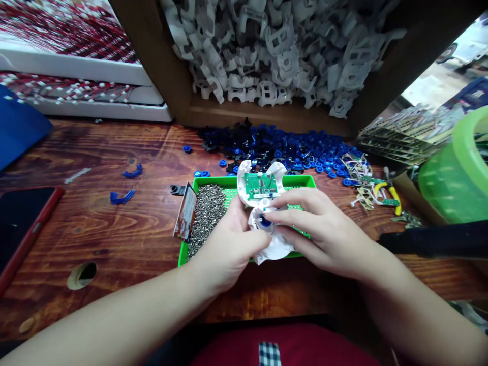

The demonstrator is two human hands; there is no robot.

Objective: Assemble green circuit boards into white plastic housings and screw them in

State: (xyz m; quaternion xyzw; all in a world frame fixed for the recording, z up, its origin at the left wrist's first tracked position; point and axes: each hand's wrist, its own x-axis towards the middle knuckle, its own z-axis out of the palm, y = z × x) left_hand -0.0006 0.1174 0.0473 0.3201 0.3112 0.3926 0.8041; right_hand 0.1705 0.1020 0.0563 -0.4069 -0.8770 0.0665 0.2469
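Observation:
Both hands hold a white plastic housing (276, 249) above a green tray (310, 181). Set into its upper part is a green circuit board (261, 185), and a dark blue round piece (264, 220) sits lower down. My left hand (232, 244) is closed around the left side, thumb lying across the lower part. From the right, my right hand (316, 226) is closed on it, fingertips at the middle beside the blue piece. Whether those fingertips pinch a smaller part cannot be made out. Heaped in the tray's left side are small metal screws (208, 216).
Behind the tray lies a pile of blue and black small parts (274, 147). A cardboard box (179, 96) of white plastic shells stands at the back. Yellow-handled cutters (394, 198) and a green container (442, 178) are right; a red-edged phone (26, 223) is left.

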